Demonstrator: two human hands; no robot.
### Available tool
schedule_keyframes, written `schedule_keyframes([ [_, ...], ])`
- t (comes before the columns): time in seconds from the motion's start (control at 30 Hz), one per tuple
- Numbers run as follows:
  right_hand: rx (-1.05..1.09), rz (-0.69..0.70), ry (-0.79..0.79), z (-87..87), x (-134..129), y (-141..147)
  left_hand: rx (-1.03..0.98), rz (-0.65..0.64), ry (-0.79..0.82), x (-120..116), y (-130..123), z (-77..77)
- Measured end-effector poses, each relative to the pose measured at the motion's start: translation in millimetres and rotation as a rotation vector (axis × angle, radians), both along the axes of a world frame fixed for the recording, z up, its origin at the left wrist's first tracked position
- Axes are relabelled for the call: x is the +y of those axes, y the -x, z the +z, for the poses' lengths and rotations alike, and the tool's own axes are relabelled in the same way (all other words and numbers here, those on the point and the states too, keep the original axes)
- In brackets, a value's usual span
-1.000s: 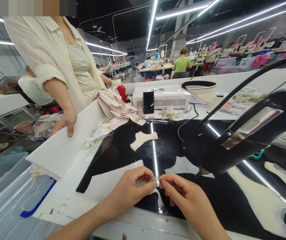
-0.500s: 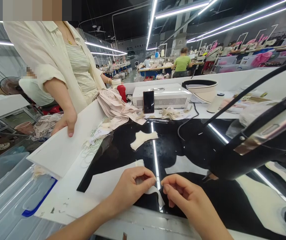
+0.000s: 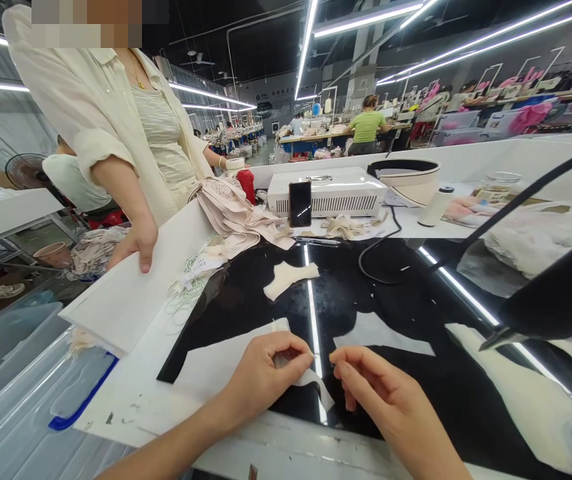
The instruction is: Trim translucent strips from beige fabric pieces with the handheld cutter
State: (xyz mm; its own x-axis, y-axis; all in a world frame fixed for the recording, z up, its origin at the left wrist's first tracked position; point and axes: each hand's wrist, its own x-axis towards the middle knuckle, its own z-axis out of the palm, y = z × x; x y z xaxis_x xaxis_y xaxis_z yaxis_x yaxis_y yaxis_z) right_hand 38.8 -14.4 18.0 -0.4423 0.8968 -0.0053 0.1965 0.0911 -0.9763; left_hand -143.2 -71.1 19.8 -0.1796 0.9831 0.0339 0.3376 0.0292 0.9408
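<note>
My left hand (image 3: 272,371) is closed in a pinch over a white fabric piece (image 3: 211,363) on the black glossy table top (image 3: 246,320). That piece's narrow curled end (image 3: 323,393) comes out to the right below the fingertips. A short gap away, my right hand (image 3: 381,390) is also pinched, thumb against forefinger. Whatever lies between either hand's fingertips is too small to make out. Beyond my right hand a white curved cut piece (image 3: 381,333) lies flat, and farther off sits a small cream cut piece (image 3: 290,279).
At right, a black device (image 3: 556,287) with a pointed tip overhangs a cream piece (image 3: 511,393). A phone (image 3: 301,205) stands before a white box (image 3: 329,190). Another person's hand (image 3: 136,247) rests on the left panel (image 3: 131,300), near piled beige fabric (image 3: 239,213) and a thread cone (image 3: 436,207).
The black device has shifted right and away from the white curved piece, uncovering more of it. My right hand has moved slightly right; both hands stay pinched.
</note>
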Motion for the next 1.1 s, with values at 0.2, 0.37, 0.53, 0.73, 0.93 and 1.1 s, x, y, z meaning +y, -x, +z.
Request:
schedule_keyframes([
  [0.2, -0.071, 0.134, -0.068, -5.2, 0.7, -14.3, -0.036, -0.007, 0.006, -0.3, 1.2, -1.7],
  [0.37, -0.121, 0.065, -0.275, -16.2, -3.1, -17.7, -0.023, -0.031, -0.013, -1.0, 1.0, -3.9],
  [0.53, -0.134, 0.076, -0.467, -27.0, -4.3, -4.4, 0.03, -0.059, -0.034, -2.0, 1.4, -3.2],
  [0.73, -0.188, 0.126, -0.64, -31.7, 2.2, -4.0, 0.125, -0.092, -0.053, -1.7, 0.9, -0.8],
  [0.93, -0.236, 0.063, -0.524, -32.0, 9.9, -17.6, 0.106, -0.078, -0.01, -2.6, 0.9, 3.2],
  [1.1, -0.211, -0.013, -0.343, -26.6, 3.5, -17.3, 0.074, -0.059, 0.006, -3.3, 1.8, 2.1],
])
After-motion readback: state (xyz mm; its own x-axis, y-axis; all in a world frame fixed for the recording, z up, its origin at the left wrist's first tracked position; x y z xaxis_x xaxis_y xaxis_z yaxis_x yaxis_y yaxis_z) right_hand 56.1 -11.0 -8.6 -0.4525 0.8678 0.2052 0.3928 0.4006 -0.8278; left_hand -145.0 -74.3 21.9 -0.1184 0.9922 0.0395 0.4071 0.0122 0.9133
